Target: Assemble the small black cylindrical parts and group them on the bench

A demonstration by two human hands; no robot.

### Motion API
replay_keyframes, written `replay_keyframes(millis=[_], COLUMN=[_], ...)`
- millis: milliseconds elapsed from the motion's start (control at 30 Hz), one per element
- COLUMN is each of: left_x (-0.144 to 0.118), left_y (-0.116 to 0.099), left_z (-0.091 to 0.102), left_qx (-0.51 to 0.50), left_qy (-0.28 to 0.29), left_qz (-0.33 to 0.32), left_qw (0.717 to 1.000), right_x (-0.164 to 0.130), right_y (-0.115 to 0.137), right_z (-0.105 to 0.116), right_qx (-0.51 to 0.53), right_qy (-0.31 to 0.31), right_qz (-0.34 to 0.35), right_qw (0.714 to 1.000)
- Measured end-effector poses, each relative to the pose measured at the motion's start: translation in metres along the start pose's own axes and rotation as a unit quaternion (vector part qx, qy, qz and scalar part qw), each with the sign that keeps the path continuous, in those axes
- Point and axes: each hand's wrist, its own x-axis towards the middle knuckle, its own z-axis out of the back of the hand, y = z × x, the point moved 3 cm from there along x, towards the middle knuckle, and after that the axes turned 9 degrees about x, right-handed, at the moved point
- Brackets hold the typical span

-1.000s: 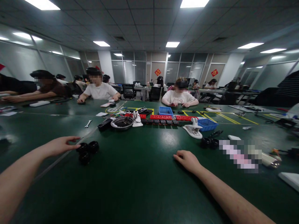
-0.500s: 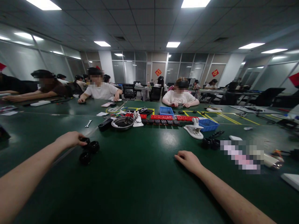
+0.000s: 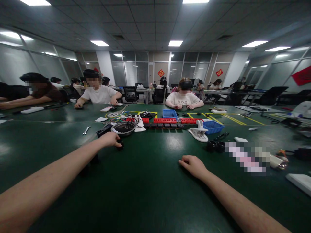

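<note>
My left hand (image 3: 109,139) is closed on a small black round part (image 3: 119,145), pinched between thumb and fingers close to the tabletop, just in front of a metal bowl (image 3: 123,128). Two more black round parts (image 3: 94,159) lie under and beside my left forearm, which mostly hides them. My right hand (image 3: 193,164) rests on the green table (image 3: 145,187) with its fingers curled in and the thumb pointing left; nothing shows in it. Farther right, similar black round parts (image 3: 216,146) stand side by side.
Red power strips (image 3: 165,120) run across the middle, near blue bins (image 3: 213,127) and a white clip stand (image 3: 199,132). A wrench (image 3: 86,130) lies at left. At right are a white cylindrical device (image 3: 277,160) and a white block (image 3: 299,183). Other people sit opposite.
My left hand has lifted one black round part away from its group and carried it right, toward the bowl. My right hand stays on the table. The view has shifted slightly.
</note>
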Motion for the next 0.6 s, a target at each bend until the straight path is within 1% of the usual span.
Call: replay_keyframes(millis=[67,167,267,333,367,433,500,600], left_x=[-0.006,-0.022,-0.043,-0.056,-0.061,-0.068,-0.071,-0.071], left_y=[-0.033,-0.084,-0.131,-0.156,-0.165,-0.177,-0.182,-0.183], left_z=[0.002,0.005,0.010,0.012,0.013,0.017,0.020,0.022], left_qx=[-0.013,-0.035,-0.066,-0.082,-0.089,-0.097,-0.100,-0.106], left_qy=[-0.006,-0.012,-0.030,-0.023,-0.020,-0.018,-0.017,-0.007], left_qz=[-0.045,-0.115,-0.218,-0.280,-0.309,-0.344,-0.362,-0.373], left_qw=[0.999,0.993,0.973,0.956,0.947,0.934,0.926,0.922], right_x=[-0.001,-0.004,-0.006,-0.005,-0.003,0.001,0.007,0.017], right_y=[0.002,0.011,0.026,0.037,0.042,0.050,0.056,0.058], right_z=[0.001,0.001,-0.002,-0.006,-0.008,-0.011,-0.013,-0.016], right_qx=[0.009,0.047,0.109,0.138,0.144,0.143,0.141,0.137], right_qy=[-0.004,-0.013,-0.007,0.016,0.036,0.082,0.122,0.157], right_qz=[0.001,0.017,0.054,0.078,0.091,0.117,0.137,0.153], right_qw=[1.000,0.999,0.992,0.987,0.985,0.979,0.973,0.966])
